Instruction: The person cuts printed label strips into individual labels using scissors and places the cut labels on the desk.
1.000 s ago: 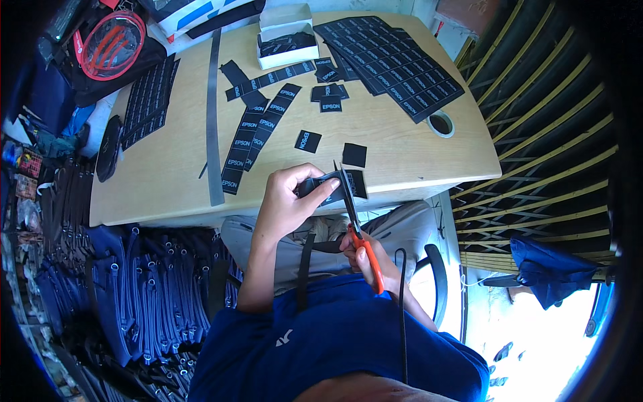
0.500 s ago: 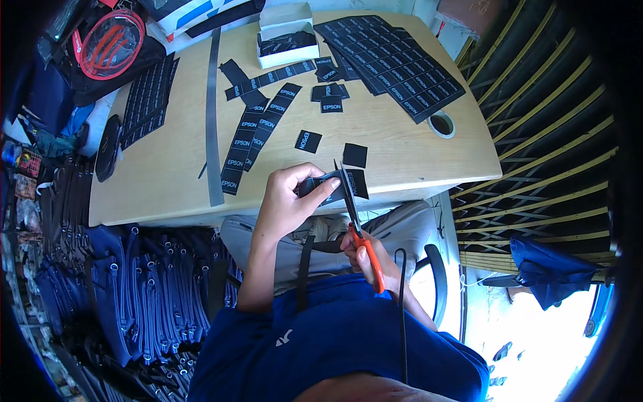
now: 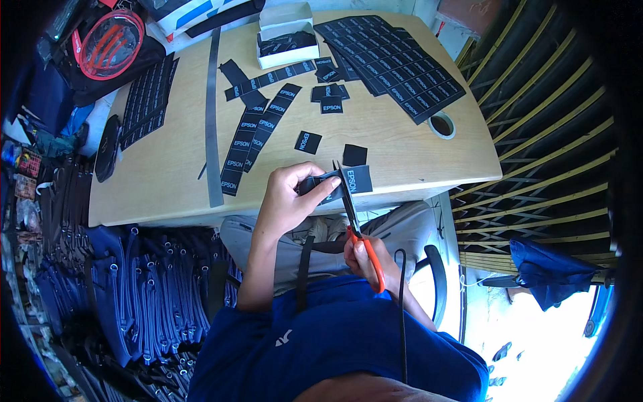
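My left hand pinches a black label strip with pale lettering between thumb and fingers, over the table's near edge. In my right hand are scissors with orange handles, their blades pointing away from me and lying across the strip just right of my left thumb. The end label sticks out on the blades' right side; I cannot tell whether it is still joined to the strip. Just beyond lie a plain dark square and a loose cut label.
Label strips, small cut labels, a white box of dark pieces and large label sheets lie on the wooden table. A round hole is at its right. Blue straps hang at lower left.
The scissors' handles have spread somewhat and my right hand has shifted slightly. The end label has swung up and now shows flatter, overlapping the dark square. My left hand has barely moved.
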Available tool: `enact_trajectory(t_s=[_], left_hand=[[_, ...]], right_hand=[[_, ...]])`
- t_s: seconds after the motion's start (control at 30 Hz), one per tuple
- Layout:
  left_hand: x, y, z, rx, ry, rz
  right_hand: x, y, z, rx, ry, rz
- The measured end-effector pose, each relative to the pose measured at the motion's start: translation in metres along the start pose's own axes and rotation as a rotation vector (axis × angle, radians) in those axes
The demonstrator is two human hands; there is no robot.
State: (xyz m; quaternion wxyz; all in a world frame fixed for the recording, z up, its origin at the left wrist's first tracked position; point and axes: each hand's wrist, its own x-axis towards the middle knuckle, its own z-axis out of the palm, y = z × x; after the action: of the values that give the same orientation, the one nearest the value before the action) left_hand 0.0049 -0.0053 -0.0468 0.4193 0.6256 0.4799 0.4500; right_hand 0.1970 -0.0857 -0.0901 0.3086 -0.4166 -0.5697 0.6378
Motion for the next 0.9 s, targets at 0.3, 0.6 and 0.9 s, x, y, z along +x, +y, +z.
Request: enact_trajectory(t_s=[0.3, 0.6, 0.9], left_hand=[[0.014, -0.004, -0.001, -0.037, -0.023, -0.002], [0.027, -0.006, -0.009, 0.005, 0.011, -0.072], [0.010, 0.002, -0.006, 0.063, -0.066, 0.008]], right_hand=[[0.003, -0.003, -0.009, -0.112, 0.021, 0.097], [0.022, -0.003, -0.011, -0.031, 0.148, 0.047], [0.022, 0.012, -0.014, 0.150, 0.204, -0.137]])
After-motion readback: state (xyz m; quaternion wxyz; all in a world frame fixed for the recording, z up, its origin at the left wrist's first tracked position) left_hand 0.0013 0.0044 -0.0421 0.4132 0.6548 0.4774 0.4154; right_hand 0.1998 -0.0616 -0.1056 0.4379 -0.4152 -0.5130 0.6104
